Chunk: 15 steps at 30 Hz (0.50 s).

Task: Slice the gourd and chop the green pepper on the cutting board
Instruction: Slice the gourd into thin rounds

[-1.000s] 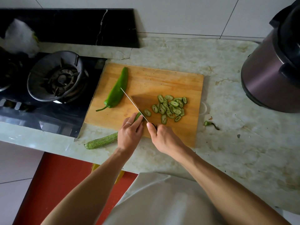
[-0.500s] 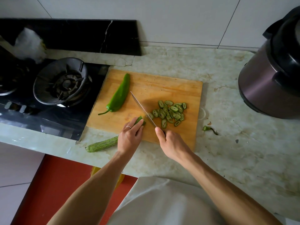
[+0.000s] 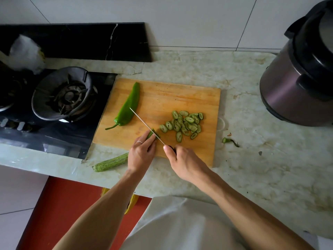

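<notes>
Head view: the left hand (image 3: pixel 141 155) clamps the gourd (image 3: pixel 111 162), fingers curled near its cut end on the board (image 3: pixel 162 98), evidently to steady it and feed it to the blade, while its uncut length trails off the board's near edge onto the counter (image 3: pixel 252 159). The right hand (image 3: pixel 182 160) grips the knife (image 3: pixel 144 123) handle, blade set across the gourd tip beside the left fingers. Slices (image 3: pixel 183 123) lie heaped to the right, apparently to keep the cutting spot free; the pepper (image 3: pixel 128 105) lies whole at the board's left, judged not yet begun.
</notes>
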Each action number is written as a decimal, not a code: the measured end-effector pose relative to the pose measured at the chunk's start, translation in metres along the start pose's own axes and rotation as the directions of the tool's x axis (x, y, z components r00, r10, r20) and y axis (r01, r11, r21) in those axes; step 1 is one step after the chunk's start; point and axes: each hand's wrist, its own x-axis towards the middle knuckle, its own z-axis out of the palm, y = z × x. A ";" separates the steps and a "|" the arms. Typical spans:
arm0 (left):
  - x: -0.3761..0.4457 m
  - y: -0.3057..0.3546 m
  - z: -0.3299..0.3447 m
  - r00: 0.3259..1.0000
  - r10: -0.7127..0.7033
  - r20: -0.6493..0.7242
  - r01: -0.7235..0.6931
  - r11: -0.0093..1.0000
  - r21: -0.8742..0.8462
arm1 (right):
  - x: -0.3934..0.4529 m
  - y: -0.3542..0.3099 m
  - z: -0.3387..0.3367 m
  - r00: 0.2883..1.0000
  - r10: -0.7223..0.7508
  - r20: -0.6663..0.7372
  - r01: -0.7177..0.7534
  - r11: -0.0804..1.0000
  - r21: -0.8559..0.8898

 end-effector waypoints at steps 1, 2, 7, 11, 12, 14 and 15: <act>0.000 -0.001 0.000 1.000 0.002 0.003 -0.002 1.000 0.001 | 0.000 0.000 0.000 1.000 0.004 0.002 -0.004 1.000 -0.003; 0.000 -0.002 0.001 1.000 0.003 0.004 -0.003 1.000 0.003 | 0.001 -0.001 0.001 1.000 0.005 0.003 -0.005 1.000 -0.008; 0.000 -0.001 0.001 1.000 0.010 -0.003 -0.010 1.000 0.010 | 0.003 -0.003 0.002 1.000 0.017 0.000 -0.017 1.000 -0.021; 0.000 0.001 0.002 1.000 0.009 -0.024 -0.009 1.000 0.017 | 0.003 -0.005 0.005 1.000 0.021 -0.009 -0.021 1.000 -0.010; -0.001 0.001 0.003 1.000 0.008 -0.025 -0.008 1.000 0.022 | 0.003 -0.005 0.005 1.000 0.022 -0.009 -0.022 1.000 -0.010; 0.000 0.000 0.004 1.000 0.007 -0.020 -0.006 1.000 0.027 | 0.004 -0.005 0.006 1.000 0.026 -0.009 -0.026 1.000 -0.009; 0.000 0.000 0.004 1.000 0.005 -0.018 -0.004 1.000 0.028 | 0.005 -0.005 0.006 0.999 0.031 -0.008 -0.032 0.999 -0.005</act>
